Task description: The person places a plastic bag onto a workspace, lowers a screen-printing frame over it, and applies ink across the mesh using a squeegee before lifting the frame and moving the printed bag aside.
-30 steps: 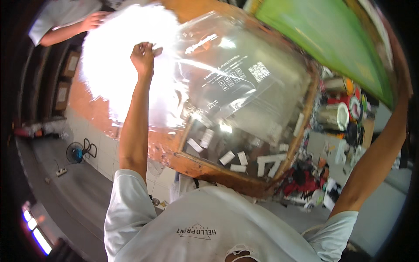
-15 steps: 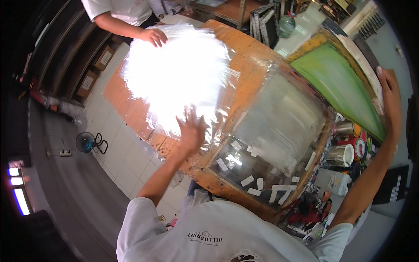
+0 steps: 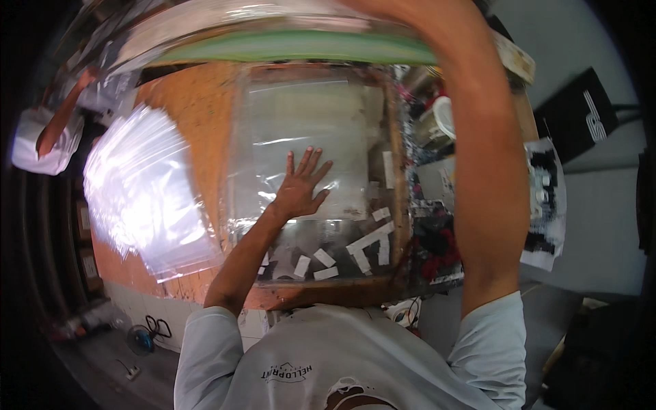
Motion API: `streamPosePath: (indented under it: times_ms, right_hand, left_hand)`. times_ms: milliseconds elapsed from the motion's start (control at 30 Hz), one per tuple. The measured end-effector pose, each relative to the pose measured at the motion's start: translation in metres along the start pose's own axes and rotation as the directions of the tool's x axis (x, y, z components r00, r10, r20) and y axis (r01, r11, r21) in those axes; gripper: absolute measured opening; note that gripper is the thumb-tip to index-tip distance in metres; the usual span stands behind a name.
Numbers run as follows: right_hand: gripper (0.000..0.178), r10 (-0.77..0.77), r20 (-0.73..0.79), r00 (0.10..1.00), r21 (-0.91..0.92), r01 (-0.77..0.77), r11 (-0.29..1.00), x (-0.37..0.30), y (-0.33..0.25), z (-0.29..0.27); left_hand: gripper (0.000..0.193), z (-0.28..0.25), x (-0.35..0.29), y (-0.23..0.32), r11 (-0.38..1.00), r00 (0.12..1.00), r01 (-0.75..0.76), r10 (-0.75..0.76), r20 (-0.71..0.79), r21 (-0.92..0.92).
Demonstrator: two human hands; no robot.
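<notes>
Here the fingers (image 3: 305,164) of the left hand (image 3: 301,191) are spread apart and laid flat on a clear plastic sheet (image 3: 307,130), palm down, nothing being gripped. The sheet is spread over the glass bed of a wooden frame (image 3: 321,290), and strips of pale tape (image 3: 362,242) are seen along the near and right edges of the glass, just below the hand. The left forearm is stretched up from the lower edge, out of a pale grey sleeve.

The right arm (image 3: 485,178) is raised high across the right side, and a green-edged screen frame (image 3: 294,46) is held up above the bed; the right hand itself is cut off at the top, so its fingers cannot be told.

To the left of the bed, on the orange table (image 3: 195,109), a glaring stack of clear plastic sheets (image 3: 140,191) is lying. At the far left, another person's arm in a white sleeve (image 3: 41,140) is reached toward that table. Cluttered pots and tools (image 3: 437,123) are seen right of the frame.
</notes>
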State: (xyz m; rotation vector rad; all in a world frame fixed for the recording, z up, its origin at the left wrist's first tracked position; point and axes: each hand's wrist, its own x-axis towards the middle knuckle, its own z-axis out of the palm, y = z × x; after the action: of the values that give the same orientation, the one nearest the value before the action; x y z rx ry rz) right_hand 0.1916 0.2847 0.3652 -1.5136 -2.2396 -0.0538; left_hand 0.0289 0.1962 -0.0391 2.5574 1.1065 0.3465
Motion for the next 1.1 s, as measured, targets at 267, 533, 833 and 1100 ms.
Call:
streamPosePath:
  times_ms: [267, 533, 833, 1100]
  right_hand:
    - [0.056, -0.051, 0.107, 0.993, 0.168, 0.032, 0.985, -0.009, 0.010, -0.021]
    - [0.054, -0.077, 0.160, 0.984, 0.208, 0.042, 0.977, -0.011, 0.000, -0.027]
    - [0.053, 0.012, 0.268, 0.963, 0.222, -0.075, 0.972, -0.011, -0.008, -0.022]
    - [0.043, -0.098, -0.162, 0.982, 0.038, 0.105, 0.994, -0.024, -0.009, 0.031]
  left_hand:
    - [0.065, 0.010, 0.005, 0.044, 0.978, 0.971, 0.209, -0.208, -0.118, -0.002]
    - [0.066, 0.031, -0.042, 0.083, 0.927, 0.922, 0.375, -0.370, -0.114, 0.016]
    - [0.065, 0.045, -0.063, 0.084, 0.945, 0.942, 0.317, -0.305, -0.140, 0.075]
    - [0.064, 0.022, -0.065, 0.092, 0.950, 0.921, 0.279, -0.306, -0.241, -0.141]
